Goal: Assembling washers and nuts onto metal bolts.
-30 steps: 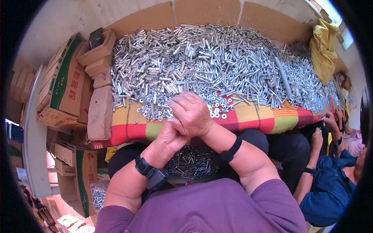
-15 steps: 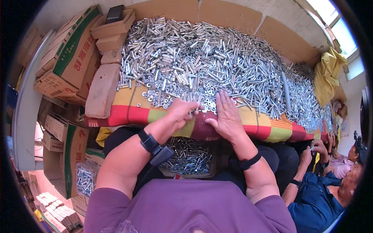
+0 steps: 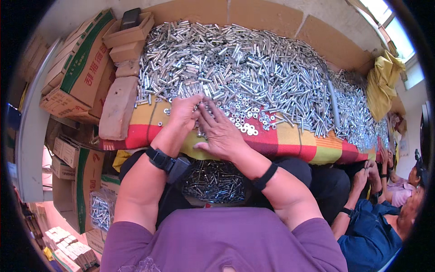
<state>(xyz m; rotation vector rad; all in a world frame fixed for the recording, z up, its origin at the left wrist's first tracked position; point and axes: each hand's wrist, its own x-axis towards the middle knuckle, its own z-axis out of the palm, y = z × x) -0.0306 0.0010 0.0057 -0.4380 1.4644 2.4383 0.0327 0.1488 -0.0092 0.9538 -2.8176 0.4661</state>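
Observation:
At the near edge of a broad heap of metal sleeves and bolts, both my hands are close together. My left hand is closed, its fingers curled inward; whatever lies in them is hidden. Flat and stretched out, the fingers of my right hand reach up beside the left fingertips, the thumb held apart. Loose nuts and washers are scattered to the right of my right hand, on a red, yellow and green checked cloth.
Bolts fill an open box below the cloth's edge. Bricks and cardboard cartons stand left, with a bag of bolts lower down. A grey rod lies on the heap. Co-workers sit at the right.
Both hands have moved left. My right hand has swung across toward the left one, leaving washers and nuts spread on the cloth where it was. The left hand has also shifted slightly farther away.

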